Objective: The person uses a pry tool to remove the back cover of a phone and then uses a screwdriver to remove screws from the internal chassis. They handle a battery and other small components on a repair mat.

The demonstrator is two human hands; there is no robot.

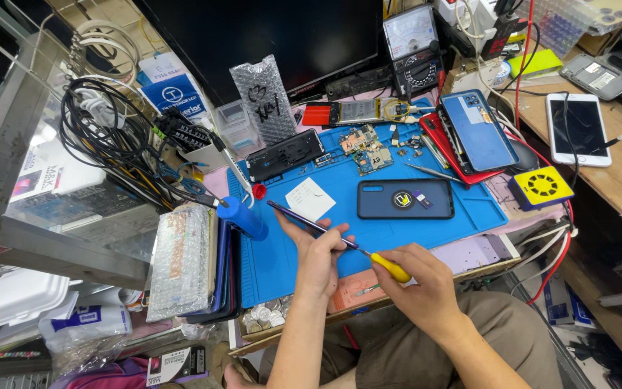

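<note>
My left hand holds a thin dark phone part edge-on above the blue work mat. My right hand grips a small screwdriver with a yellow handle. Its metal tip touches the part near my left fingers. A dark phone in a case lies face down on the mat just beyond my hands. A white paper slip lies to its left.
A blue bottle, a black phone frame, circuit boards and tweezers sit on the mat. A blue phone on a red one, a yellow fan, a white phone, cables and a meter surround it.
</note>
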